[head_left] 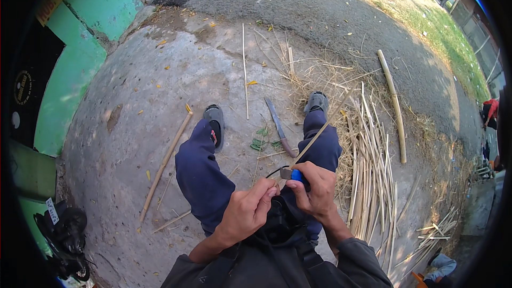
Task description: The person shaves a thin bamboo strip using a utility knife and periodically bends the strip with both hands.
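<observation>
Over wide concrete (128, 112), right fingers (317, 175) clamp a blue tool (296, 175), left fingers (256, 194) pinch a strip (320, 132)

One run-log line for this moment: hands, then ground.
left hand: pinching near end of bamboo strip | right hand: gripping blue tool at strip | ground: machete ahead, split-bamboo pile at right
</observation>
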`<state>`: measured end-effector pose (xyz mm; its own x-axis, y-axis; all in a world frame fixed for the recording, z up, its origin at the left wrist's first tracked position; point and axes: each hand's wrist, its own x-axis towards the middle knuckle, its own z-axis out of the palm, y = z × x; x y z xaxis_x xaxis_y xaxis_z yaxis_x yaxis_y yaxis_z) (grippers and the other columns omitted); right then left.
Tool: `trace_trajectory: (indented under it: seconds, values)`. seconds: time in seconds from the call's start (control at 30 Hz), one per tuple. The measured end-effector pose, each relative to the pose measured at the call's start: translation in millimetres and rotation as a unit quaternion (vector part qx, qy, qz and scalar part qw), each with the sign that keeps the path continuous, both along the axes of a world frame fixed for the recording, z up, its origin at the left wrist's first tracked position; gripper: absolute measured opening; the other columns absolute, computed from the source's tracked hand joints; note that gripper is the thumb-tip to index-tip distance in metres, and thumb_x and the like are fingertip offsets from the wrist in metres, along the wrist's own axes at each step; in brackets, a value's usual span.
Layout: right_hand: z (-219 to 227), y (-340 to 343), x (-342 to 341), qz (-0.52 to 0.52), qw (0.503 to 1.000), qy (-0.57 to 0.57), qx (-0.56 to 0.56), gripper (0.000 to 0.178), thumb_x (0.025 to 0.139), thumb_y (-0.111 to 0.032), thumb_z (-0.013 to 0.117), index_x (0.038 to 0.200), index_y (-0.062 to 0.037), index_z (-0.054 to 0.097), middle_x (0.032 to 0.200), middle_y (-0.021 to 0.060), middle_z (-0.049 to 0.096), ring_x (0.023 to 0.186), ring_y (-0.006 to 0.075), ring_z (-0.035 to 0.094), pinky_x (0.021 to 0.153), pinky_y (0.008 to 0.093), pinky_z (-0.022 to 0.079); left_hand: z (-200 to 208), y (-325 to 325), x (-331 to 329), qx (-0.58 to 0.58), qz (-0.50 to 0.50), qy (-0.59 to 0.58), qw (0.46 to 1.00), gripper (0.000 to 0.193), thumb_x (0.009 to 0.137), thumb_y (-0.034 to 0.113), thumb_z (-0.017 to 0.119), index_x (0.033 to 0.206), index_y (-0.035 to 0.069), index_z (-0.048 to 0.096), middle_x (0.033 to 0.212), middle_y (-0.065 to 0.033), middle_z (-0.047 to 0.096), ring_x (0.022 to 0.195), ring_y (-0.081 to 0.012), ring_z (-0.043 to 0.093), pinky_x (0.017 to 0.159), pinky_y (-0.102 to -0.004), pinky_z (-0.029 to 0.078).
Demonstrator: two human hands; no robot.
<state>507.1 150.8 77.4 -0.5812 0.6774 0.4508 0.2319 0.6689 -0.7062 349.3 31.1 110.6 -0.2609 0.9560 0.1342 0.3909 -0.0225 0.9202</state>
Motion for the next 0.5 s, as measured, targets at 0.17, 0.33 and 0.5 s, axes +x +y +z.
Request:
trace_trajectory:
  seconds: [0.17, 0.33, 0.5]
  values:
    - [4.3, 6.7, -0.4, -0.007, 1.0, 0.01, 0.012, 0.029, 0.088, -0.03, 0.083, 0.096, -0.0046, 0.07, 0.077, 0.0087, 0.066, 0.063, 0.0288, 0.065, 0.058, 0.0372, 0.049, 3.5, -2.1, -1.6, -0.003, -0.011, -0.008, 1.0, 0.012, 0.108, 0.004, 0.055, 0.1, 0.002, 0.063, 0.061, -0.0048, 0.056, 0.051, -0.013, 0.057, 0.051, -0.0291, 0.042]
    - [8.0, 14.4, -0.5, -0.018, 0.999, 0.005, 0.038, 0.029, 0.087, -0.029, 0.083, 0.096, -0.0044, 0.07, 0.076, 0.0084, 0.065, 0.062, 0.0287, 0.064, 0.058, 0.0373, 0.048, 5.1, -2.4, -4.0, -0.011, -0.014, -0.003, 1.0, 0.012, 0.108, 0.004, 0.055, 0.099, 0.002, 0.063, 0.061, -0.0046, 0.056, 0.05, -0.0127, 0.057, 0.05, -0.0291, 0.041]
    - [10.0, 25.3, -0.3, -0.038, 0.997, 0.003, 0.06, 0.028, 0.089, -0.027, 0.082, 0.098, -0.0033, 0.07, 0.075, 0.0088, 0.064, 0.062, 0.0282, 0.064, 0.058, 0.0371, 0.048, 7.4, -4.0, -4.8, -0.015, -0.016, 0.001, 1.0, 0.013, 0.108, 0.005, 0.055, 0.099, 0.002, 0.063, 0.06, -0.0042, 0.056, 0.05, -0.012, 0.056, 0.05, -0.0286, 0.041]
